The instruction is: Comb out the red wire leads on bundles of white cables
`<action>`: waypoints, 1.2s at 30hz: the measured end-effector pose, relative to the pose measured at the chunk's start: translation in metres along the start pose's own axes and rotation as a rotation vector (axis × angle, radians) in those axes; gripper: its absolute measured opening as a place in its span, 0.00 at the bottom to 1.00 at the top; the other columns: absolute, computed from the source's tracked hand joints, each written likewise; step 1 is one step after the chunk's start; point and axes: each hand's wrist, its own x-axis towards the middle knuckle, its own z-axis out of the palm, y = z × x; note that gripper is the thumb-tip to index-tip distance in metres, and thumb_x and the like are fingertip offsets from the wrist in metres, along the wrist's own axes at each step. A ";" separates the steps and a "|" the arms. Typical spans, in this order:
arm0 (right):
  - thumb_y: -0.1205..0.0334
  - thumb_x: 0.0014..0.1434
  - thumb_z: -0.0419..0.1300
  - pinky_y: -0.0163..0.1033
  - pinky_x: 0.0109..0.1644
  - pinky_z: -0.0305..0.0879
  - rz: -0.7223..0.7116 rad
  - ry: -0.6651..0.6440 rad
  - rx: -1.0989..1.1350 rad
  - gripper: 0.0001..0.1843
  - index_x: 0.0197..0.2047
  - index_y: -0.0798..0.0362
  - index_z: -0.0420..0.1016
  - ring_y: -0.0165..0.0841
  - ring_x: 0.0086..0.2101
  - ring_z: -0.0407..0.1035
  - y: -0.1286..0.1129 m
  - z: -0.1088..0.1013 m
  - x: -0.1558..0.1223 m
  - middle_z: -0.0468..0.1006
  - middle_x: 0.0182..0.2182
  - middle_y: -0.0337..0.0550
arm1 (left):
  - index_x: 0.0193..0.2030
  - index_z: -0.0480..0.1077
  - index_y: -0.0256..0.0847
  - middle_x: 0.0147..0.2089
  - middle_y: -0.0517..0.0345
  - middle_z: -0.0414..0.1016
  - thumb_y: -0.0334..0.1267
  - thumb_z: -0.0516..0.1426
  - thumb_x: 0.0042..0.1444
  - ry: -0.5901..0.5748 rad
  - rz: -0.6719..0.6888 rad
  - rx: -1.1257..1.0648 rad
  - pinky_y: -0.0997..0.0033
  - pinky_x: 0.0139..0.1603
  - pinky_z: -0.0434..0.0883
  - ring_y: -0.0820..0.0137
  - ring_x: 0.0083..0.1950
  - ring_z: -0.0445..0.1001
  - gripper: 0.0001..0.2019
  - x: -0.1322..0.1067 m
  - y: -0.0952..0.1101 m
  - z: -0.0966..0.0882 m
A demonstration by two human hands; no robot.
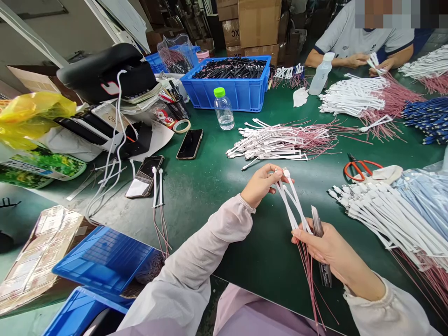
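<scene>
the person's left hand and right hand are both raised above the green counter. the left fingers are closed in a pinch on the connector ends of some white cables. the strands run down into the right hand, whose fingers are curled shut around them and around a dark flat strip. the palm covers part of the strip, so what it is remains hard to make out. the cables overlap, so the count is unclear, perhaps two or three. thin pink wires hang from the right hand's grip, and the lower edge of the view cuts off their ends.

three large heaps of white cables with pink wires lie on the counter: one ahead of the hands, one to their right, and one farther back. two more white cables lie apart to the left, beside one of two phones. there is one pair of orange scissors and one blue crate packed with black cables. across the counter, a co-worker's two hands hold a white cable, with cardboard boxes stacked behind.
</scene>
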 end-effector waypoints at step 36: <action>0.42 0.61 0.54 0.35 0.24 0.55 -0.264 0.269 -0.107 0.27 0.57 0.50 0.70 0.29 0.22 0.55 -0.010 -0.020 -0.002 0.66 0.25 0.38 | 0.45 0.74 0.35 0.30 0.53 0.73 0.51 0.58 0.53 -0.077 0.071 0.207 0.79 0.21 0.62 0.71 0.30 0.74 0.21 -0.010 -0.009 0.018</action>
